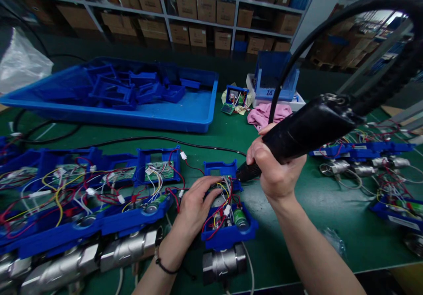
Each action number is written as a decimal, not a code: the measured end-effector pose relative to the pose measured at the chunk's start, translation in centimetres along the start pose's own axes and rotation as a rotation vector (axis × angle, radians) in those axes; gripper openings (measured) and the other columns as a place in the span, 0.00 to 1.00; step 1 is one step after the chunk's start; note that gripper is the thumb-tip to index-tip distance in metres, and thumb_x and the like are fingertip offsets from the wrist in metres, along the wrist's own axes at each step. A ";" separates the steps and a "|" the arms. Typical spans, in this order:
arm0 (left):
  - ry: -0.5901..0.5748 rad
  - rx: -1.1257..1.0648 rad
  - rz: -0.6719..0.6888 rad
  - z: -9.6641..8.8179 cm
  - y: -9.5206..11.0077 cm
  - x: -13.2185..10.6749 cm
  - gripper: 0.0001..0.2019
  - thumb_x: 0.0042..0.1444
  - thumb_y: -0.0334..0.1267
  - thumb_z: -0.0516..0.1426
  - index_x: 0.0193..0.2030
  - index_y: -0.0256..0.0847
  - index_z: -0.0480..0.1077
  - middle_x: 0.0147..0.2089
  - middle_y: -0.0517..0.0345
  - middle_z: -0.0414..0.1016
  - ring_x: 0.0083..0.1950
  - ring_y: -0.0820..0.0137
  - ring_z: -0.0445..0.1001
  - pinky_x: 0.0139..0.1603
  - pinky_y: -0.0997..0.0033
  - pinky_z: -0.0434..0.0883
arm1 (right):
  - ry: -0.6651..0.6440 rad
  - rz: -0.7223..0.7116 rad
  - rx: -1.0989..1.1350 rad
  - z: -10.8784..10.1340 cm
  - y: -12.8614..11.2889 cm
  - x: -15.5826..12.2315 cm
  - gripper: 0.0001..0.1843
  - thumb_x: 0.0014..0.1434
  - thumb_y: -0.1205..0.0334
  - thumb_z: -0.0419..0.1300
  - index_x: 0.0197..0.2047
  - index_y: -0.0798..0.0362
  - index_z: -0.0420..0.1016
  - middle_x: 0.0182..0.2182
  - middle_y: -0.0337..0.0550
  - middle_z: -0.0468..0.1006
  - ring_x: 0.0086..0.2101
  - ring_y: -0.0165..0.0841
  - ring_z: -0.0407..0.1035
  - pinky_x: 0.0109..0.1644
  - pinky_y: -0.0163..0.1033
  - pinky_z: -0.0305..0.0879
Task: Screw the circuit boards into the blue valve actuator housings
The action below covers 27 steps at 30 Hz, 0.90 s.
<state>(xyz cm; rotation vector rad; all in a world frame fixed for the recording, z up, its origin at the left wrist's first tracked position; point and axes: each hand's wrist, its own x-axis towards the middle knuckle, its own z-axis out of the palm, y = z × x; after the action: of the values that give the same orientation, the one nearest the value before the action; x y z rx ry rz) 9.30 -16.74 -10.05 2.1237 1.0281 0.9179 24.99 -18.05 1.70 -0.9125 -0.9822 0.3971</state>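
Note:
My right hand (pixel 276 171) is wrapped around a black electric screwdriver (pixel 307 130), whose tip points down at a small open blue housing (pixel 228 233) with red, yellow and white wires and a green capacitor inside. My left hand (pixel 194 204) rests on that housing's left side, fingers spread over the wires and touching its raised blue lid (pixel 220 169). The housing sits on a steel valve body (pixel 224 264) near the table's front edge.
A row of similar open blue housings (pixel 82 198) on steel valves fills the left. More units (pixel 373 163) lie at the right. A large blue tray (pixel 185 114) of blue parts, a blue bin (pixel 274 77) and a pink cloth (pixel 264 114) sit behind. Black cables cross the green mat.

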 end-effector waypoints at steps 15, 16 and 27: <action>-0.002 0.019 -0.002 -0.1 -0.4 0.0 0.11 0.60 0.41 0.56 0.46 0.43 0.73 0.45 0.56 0.78 0.48 0.67 0.75 0.52 0.63 0.72 | 0.018 0.068 -0.004 0.2 0.4 0.1 0.10 0.44 0.66 0.60 0.33 0.53 0.68 0.17 0.29 0.66 0.17 0.24 0.61 0.21 0.34 0.60; -0.005 0.020 -0.006 -0.1 -0.4 0.1 0.11 0.60 0.41 0.56 0.46 0.43 0.73 0.45 0.56 0.79 0.47 0.67 0.75 0.52 0.63 0.72 | 0.016 0.093 -0.007 0.4 0.5 0.3 0.10 0.43 0.65 0.61 0.32 0.53 0.68 0.17 0.30 0.66 0.17 0.24 0.61 0.21 0.34 0.60; 0.009 0.001 -0.012 0.0 -0.6 0.1 0.11 0.58 0.43 0.57 0.44 0.43 0.75 0.42 0.55 0.79 0.45 0.65 0.77 0.50 0.62 0.73 | -0.104 0.210 -0.044 1.4 2.0 1.7 0.13 0.42 0.63 0.61 0.33 0.56 0.70 0.18 0.31 0.66 0.18 0.24 0.59 0.22 0.34 0.57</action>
<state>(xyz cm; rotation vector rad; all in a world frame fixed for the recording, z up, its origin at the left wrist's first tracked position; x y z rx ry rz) 9.13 -16.34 -10.49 2.1133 1.0447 0.9226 24.92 -15.13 1.33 -1.0473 -0.9960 0.6068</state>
